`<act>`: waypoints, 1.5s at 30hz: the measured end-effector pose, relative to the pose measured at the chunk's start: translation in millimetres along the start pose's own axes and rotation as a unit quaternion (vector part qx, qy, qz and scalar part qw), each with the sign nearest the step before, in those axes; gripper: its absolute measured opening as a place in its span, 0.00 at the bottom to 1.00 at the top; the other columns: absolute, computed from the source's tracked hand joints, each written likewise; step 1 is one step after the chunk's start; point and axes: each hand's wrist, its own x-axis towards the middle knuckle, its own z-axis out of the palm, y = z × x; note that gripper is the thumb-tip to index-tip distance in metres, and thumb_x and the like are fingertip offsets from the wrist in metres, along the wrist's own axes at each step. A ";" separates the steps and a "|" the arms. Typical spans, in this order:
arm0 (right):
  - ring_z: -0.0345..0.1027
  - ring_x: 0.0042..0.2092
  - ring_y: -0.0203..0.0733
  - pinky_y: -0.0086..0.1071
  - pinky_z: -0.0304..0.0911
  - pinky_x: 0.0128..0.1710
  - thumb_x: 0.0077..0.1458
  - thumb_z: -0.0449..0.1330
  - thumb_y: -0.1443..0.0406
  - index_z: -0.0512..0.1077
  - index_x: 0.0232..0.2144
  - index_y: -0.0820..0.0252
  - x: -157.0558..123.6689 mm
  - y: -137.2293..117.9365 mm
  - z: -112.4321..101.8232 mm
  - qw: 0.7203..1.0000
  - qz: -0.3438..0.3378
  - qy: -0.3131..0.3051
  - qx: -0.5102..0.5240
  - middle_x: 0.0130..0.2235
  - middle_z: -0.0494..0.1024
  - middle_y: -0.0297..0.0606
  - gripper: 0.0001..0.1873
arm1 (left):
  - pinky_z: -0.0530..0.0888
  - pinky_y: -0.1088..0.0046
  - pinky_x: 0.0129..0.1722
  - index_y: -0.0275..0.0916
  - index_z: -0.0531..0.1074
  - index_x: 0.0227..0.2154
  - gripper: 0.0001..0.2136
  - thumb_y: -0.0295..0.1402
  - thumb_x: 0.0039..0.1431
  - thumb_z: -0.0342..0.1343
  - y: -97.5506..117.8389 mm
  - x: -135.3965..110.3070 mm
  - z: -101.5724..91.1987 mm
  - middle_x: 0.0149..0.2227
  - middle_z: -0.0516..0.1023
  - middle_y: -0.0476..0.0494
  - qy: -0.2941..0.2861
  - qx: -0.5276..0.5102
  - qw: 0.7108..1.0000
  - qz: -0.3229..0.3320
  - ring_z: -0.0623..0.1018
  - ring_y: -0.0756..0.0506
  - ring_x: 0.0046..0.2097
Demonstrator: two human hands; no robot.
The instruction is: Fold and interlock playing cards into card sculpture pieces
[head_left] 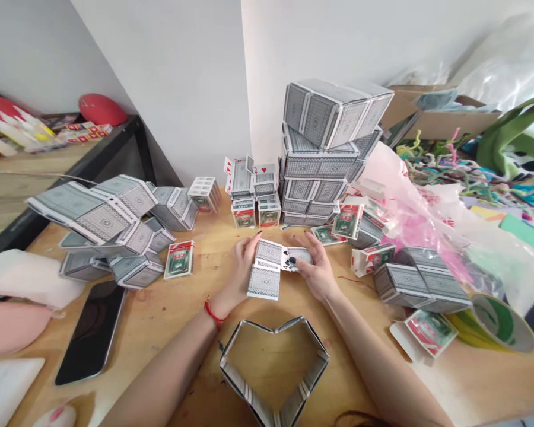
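Between my hands is a piece made of joined playing cards (267,268), with grey patterned backs facing up. My left hand (243,267) grips its left edge, fingers partly hidden behind it. My right hand (318,267) pinches a playing card (292,255) at the piece's right side, thumb on top; a spade face shows there. The right card touches or overlaps the joined ones; I cannot tell whether it is attached. Closer to me, a heart-shaped frame of folded cards (231,366) stands on the table between my forearms.
Card-built blocks form a tall stack (320,160) at the back and a pile (111,219) on the left. Card boxes (179,259) lie around. A black phone (91,332) is at left. On the right are a tape roll (493,323) and pink plastic bag (431,207).
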 end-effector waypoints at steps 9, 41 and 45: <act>0.59 0.54 0.48 0.45 0.59 0.50 0.42 0.64 0.63 0.54 0.54 0.50 2.5 2.9 -3.1 0.993 -0.062 0.055 -0.090 0.57 0.61 0.44 0.37 | 0.68 0.64 0.47 0.39 0.63 0.52 0.22 0.29 0.51 0.48 -5.4 6.2 -6.4 0.50 0.69 0.40 -0.118 -0.352 0.919 -0.131 0.70 0.41 0.49; 0.67 0.44 0.45 0.39 0.63 0.45 0.45 0.61 0.63 0.67 0.42 0.56 -1.0 12.5 7.0 0.976 -0.050 0.008 -0.212 0.43 0.73 0.40 0.19 | 0.65 0.68 0.48 0.40 0.60 0.45 0.11 0.31 0.58 0.45 -10.0 4.6 20.4 0.47 0.66 0.41 0.068 -0.159 0.972 -0.157 0.68 0.46 0.49; 0.66 0.44 0.46 0.40 0.63 0.45 0.44 0.62 0.63 0.68 0.41 0.56 -1.8 16.9 9.3 0.975 -0.060 0.038 -0.210 0.43 0.73 0.40 0.19 | 0.64 0.67 0.49 0.40 0.59 0.45 0.11 0.31 0.59 0.44 -11.1 4.3 22.3 0.48 0.65 0.40 0.070 -0.161 0.972 -0.157 0.67 0.45 0.50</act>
